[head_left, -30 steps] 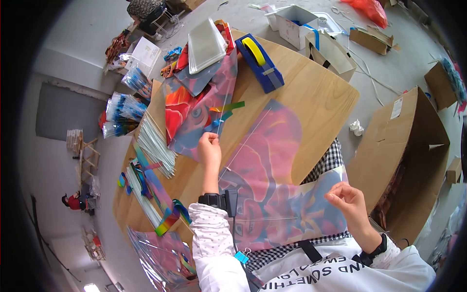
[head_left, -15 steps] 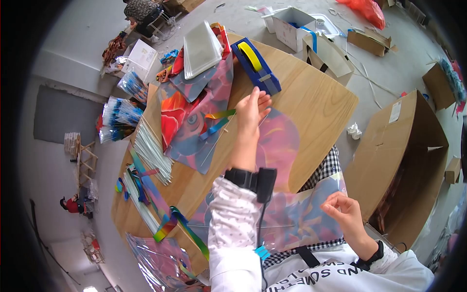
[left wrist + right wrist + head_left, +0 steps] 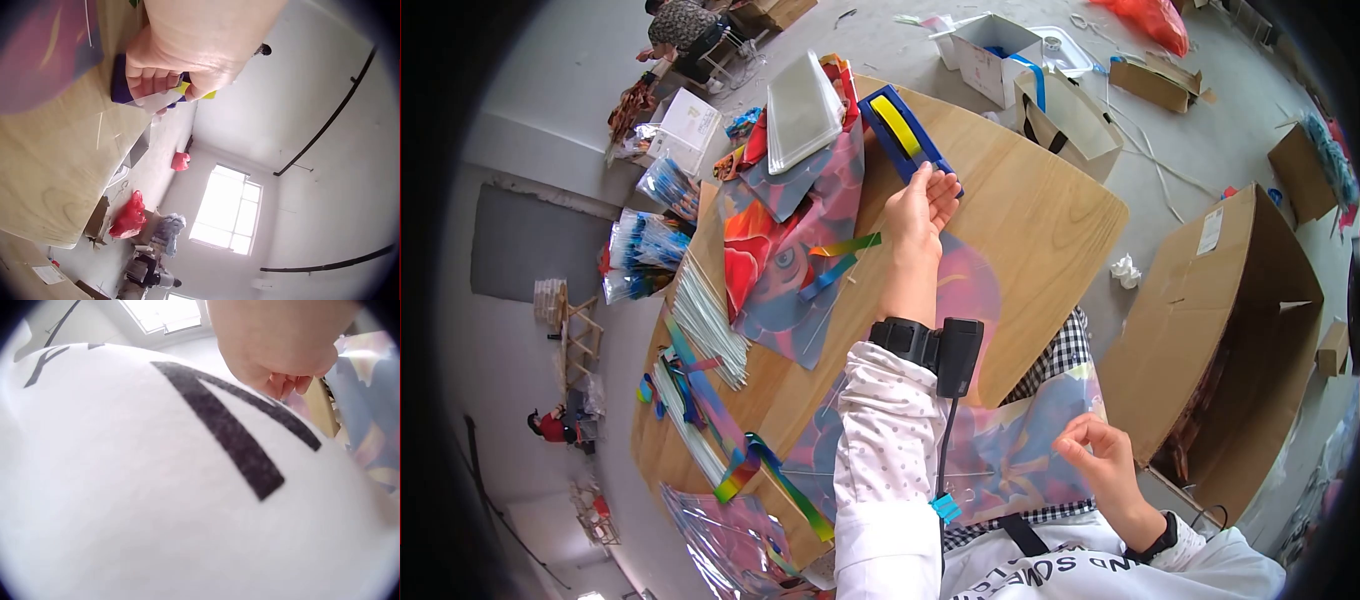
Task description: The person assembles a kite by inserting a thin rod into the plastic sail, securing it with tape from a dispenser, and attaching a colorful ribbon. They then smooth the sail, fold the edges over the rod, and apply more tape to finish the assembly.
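L grip [image 3: 922,208] shifted, half-curled at tape disp [image 3: 886,138]

Bright daylight here, the window [image 3: 228,209] beyond the left hand [image 3: 187,56] glaring pure white, every view's corners dark, the head view bowed!

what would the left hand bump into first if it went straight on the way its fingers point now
Most likely the long blue tape dispenser with the yellow roll: the fingers of the left hand overlap its near end in the head view, though depth and contact there are unclear.
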Motion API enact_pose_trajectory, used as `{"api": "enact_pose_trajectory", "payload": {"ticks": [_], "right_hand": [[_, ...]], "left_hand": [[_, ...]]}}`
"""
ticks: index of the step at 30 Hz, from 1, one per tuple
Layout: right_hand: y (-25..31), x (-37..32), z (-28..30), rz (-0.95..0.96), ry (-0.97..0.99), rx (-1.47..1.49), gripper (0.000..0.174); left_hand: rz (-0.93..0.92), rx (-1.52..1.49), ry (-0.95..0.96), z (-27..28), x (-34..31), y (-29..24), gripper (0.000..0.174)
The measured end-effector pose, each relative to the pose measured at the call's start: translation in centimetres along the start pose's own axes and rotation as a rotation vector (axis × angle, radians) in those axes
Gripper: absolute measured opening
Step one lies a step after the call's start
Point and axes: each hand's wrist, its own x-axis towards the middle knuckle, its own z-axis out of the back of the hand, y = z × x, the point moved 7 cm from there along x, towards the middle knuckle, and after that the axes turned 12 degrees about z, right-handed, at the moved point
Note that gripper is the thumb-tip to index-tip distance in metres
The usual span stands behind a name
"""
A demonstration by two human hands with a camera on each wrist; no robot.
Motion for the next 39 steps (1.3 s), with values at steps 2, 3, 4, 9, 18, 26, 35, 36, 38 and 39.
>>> {"api": "enact_pose_trajectory", "payload": {"ticks": [2, 3, 4, 9, 18, 26, 35, 36, 38, 39], "right_hand": [[-0.5, 0.3, 0.4, -0.038, -0.026, 0.023, 0.012], [-0.8, 0.4, 0.5, -0.046, -0.038, 0.03, 0.012], [-1.0, 0.4, 0.6, -0.055, -0.049, 0.035, 0.011], [1.0, 0.8, 0.9, 0.039, 0.018, -0.079, 0.012], [12.1, 6.2, -0.7, 0.607, 0.409, -0.721, 0.014], [15.0, 14.7, -10.9, 0.671, 0.763, -0.846, 0.018], [9.0, 25.2, -14.0, 0.417, 0.894, -0.845, 0.019], [8.2, 26.2, -14.0, 0.385, 0.909, -0.847, 0.017], [7.7, 26.5, -14.5, 0.33, 0.902, -0.85, 0.014], [7.6, 26.6, -14.6, 0.311, 0.881, -0.85, 0.013]], "left_hand": [[-0.065, 0.047, -0.028, -0.1, 0.1, 0.1, 0.026], [-0.103, 0.079, -0.052, -0.1, 0.1, 0.1, 0.024], [-0.142, 0.11, -0.077, 0.0, 0.2, 0.2, 0.021], [-0.459, 0.759, -0.289, 2.6, -0.2, -0.7, 0.014], [-0.552, -0.689, 0.198, 18.9, -18.2, -4.6, 0.023], [-0.807, -0.845, 0.026, 27.6, -30.3, 0.2, 0.034], [-0.549, -0.782, -0.276, 32.0, -27.0, 8.0, 0.008], [-0.536, -0.738, -0.379, 32.0, -26.9, 8.1, 0.009], [-0.501, -0.643, -0.581, 31.6, -26.9, 8.3, 0.011], [-0.513, -0.575, -0.644, 31.6, -26.6, 8.6, 0.013]]}}
